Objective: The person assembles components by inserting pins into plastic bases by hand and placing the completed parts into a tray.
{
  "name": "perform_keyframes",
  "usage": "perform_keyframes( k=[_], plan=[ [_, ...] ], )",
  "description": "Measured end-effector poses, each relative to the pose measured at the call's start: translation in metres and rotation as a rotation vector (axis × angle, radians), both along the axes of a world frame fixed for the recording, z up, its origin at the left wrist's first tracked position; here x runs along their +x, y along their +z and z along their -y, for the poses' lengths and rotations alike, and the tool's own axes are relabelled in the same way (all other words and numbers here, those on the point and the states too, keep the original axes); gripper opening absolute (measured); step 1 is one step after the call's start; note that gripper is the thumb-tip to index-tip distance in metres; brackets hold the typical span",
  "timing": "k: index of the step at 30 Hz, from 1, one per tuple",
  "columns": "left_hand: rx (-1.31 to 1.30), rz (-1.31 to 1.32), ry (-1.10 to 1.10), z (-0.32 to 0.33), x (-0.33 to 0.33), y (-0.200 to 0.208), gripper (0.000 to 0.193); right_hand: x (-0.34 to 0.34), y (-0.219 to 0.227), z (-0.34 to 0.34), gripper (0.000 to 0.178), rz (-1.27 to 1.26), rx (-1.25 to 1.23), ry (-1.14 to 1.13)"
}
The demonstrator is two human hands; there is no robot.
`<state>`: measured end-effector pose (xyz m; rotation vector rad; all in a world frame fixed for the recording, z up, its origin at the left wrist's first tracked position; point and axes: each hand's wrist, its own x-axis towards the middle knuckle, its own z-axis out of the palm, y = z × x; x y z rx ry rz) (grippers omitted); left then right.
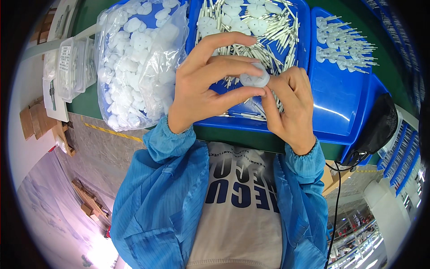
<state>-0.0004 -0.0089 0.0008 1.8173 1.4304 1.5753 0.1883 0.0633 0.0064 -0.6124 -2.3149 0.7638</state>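
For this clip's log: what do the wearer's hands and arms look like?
The left hand and right hand are ungloved, with no rings showing. Both arms wear bright blue fabric jacket sleeves with fine darker stripes, loose and wrinkled, ending in gathered blue cuffs at the wrists.

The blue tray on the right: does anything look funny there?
Yes: some white sticks seem to poke past the blue tray's right edge, over the green table, though their round ends lie inside.
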Motion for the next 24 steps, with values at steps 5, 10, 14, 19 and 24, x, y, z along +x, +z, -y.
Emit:
perform_keyframes(
  k=[5, 10, 14, 19, 24],
  plan=[
    [0.036, -0.041, -0.024, 0.003, -0.001, 0.003, 0.03, 0.0, 0.01, 0.002, 0.016, -0.076, -0.21, 0.034],
    [0.143, -0.054, 0.04, 0.009, 0.014, 0.003, 0.016, 0.001, 0.019, 0.005, 0.01, -0.08, -0.426, 0.045],
    [0.185, -0.15, 0.029, 0.009, 0.012, 0.0, 0.012, 0.005, 0.019, 0.005, 0.009, -0.021, -0.455, -0.002],
    [0.118, -0.158, -0.067, 0.006, 0.007, 0.001, 0.023, -0.001, 0.031, 0.014, 0.007, 0.155, -0.474, -0.172],
    [0.076, -0.079, -0.042, 0.006, 0.006, -0.005, 0.04, 0.004, 0.028, 0.015, 0.016, -0.067, -0.213, -0.214]
  ],
)
